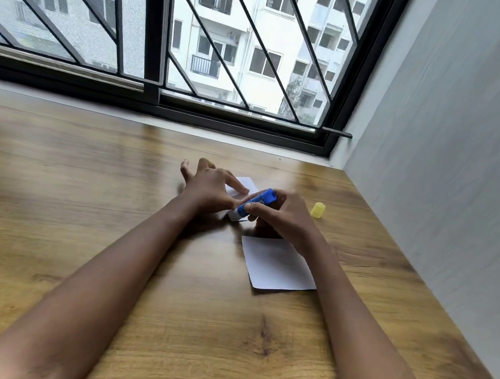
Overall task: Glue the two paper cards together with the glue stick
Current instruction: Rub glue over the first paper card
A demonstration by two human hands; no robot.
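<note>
Right hand (283, 217) grips blue glue stick (255, 204), tip down on far card (242, 188). Left hand (207, 190), fingers spread, pins that card. Second card (277, 263) lies nearer on worktop (114, 204); yellow cap (318, 210) apart.

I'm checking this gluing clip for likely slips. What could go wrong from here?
1. The left hand pins the far white paper card with fingertips only; the blue glue stick in the right hand might drag or crease it.
2. The right forearm lies over the near white paper card and may shift it.
3. The small yellow cap stands loose and might roll off.
</note>
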